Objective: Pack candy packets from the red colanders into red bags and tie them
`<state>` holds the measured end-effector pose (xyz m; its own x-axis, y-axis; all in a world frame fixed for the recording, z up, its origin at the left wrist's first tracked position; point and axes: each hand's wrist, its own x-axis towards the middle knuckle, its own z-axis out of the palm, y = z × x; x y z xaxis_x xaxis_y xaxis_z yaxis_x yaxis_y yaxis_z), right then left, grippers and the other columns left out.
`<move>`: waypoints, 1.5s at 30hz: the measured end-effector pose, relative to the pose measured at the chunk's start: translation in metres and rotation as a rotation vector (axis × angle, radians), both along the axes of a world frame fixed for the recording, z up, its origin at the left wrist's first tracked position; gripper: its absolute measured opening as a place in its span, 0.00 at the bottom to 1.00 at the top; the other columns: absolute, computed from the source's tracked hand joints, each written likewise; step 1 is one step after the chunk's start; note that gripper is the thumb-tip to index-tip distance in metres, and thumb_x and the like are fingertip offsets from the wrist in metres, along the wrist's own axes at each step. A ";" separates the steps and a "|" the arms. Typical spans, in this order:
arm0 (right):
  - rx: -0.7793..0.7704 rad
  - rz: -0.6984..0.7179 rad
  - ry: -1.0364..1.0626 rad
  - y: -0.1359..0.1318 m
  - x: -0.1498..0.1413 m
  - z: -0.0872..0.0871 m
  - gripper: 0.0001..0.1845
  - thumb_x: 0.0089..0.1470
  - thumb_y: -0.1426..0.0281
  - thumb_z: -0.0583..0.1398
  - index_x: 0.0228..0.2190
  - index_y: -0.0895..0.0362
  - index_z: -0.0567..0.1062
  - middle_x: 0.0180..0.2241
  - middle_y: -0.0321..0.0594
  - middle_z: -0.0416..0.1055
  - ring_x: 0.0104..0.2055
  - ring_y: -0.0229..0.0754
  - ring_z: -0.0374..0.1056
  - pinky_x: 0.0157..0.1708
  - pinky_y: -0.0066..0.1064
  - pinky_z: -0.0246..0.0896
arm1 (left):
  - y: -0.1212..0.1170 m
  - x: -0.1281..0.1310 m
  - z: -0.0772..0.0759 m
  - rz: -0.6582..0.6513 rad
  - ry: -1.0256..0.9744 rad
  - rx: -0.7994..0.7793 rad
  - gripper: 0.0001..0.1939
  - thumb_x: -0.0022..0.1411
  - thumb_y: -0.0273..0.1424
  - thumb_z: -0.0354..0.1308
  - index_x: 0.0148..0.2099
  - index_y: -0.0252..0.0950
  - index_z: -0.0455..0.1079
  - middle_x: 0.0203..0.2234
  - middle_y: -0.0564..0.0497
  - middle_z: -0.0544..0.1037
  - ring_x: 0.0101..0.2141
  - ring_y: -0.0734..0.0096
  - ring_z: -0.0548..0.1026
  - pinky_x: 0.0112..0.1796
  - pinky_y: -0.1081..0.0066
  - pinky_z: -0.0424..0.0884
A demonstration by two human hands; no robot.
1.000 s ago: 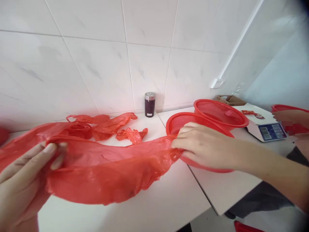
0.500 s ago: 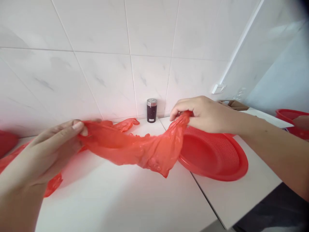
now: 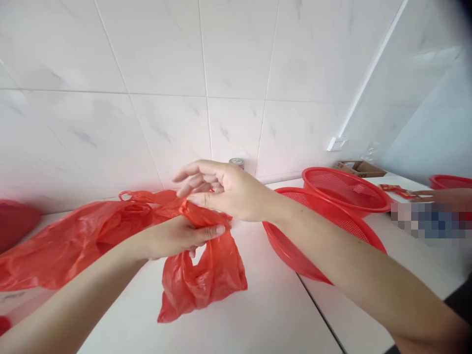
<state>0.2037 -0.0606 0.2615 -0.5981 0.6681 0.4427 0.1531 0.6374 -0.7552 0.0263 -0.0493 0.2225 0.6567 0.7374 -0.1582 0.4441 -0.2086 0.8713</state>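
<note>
A red plastic bag [image 3: 217, 275] is bunched in my left hand [image 3: 184, 236], which is closed on its gathered upper part with the thumb pressed over it. The lower part of the bag hangs above the white table, and a gap shows through a loop of it. My right hand [image 3: 228, 189] is just above and behind the left, with fingers apart and its thumb against the top of the bag. More crumpled red plastic bags [image 3: 84, 236] lie on the table to the left, partly behind my left forearm.
Two red perforated baskets [image 3: 346, 189] stand on the right, one partly under my right forearm. Behind my right hand shows a cup's lid [image 3: 236, 161]. An open cardboard box [image 3: 363, 168] is at the back right. Another person's hand [image 3: 442, 195] is near red packets [image 3: 398, 190].
My hands have come together from holding the bag stretched between them. The right hand moved left and loosened its fingers; the left moved right. A second basket has come into view.
</note>
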 end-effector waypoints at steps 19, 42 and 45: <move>-0.230 -0.274 0.270 -0.037 -0.009 -0.078 0.12 0.63 0.62 0.54 0.47 0.49 0.69 0.44 0.36 0.71 0.50 0.38 0.66 0.52 0.33 0.59 | -0.001 -0.035 -0.024 -0.045 -0.101 -0.026 0.12 0.56 0.23 0.54 0.36 0.42 0.76 0.27 0.56 0.77 0.28 0.71 0.72 0.31 0.72 0.68; -0.091 -0.589 0.085 0.001 -0.019 -0.148 0.08 0.63 0.66 0.49 0.39 0.51 0.66 0.33 0.34 0.67 0.32 0.38 0.65 0.35 0.29 0.59 | -0.040 -0.072 -0.073 0.076 -0.096 -0.126 0.23 0.65 0.50 0.43 0.54 0.52 0.72 0.65 0.56 0.58 0.66 0.51 0.49 0.62 0.50 0.50; -0.121 -0.772 -0.048 0.026 -0.008 -0.174 0.10 0.60 0.72 0.47 0.36 0.52 0.67 0.30 0.34 0.68 0.30 0.39 0.65 0.33 0.29 0.58 | -0.056 -0.097 -0.099 0.099 0.026 -0.179 0.25 0.62 0.52 0.48 0.58 0.55 0.68 0.66 0.57 0.58 0.65 0.48 0.51 0.61 0.46 0.50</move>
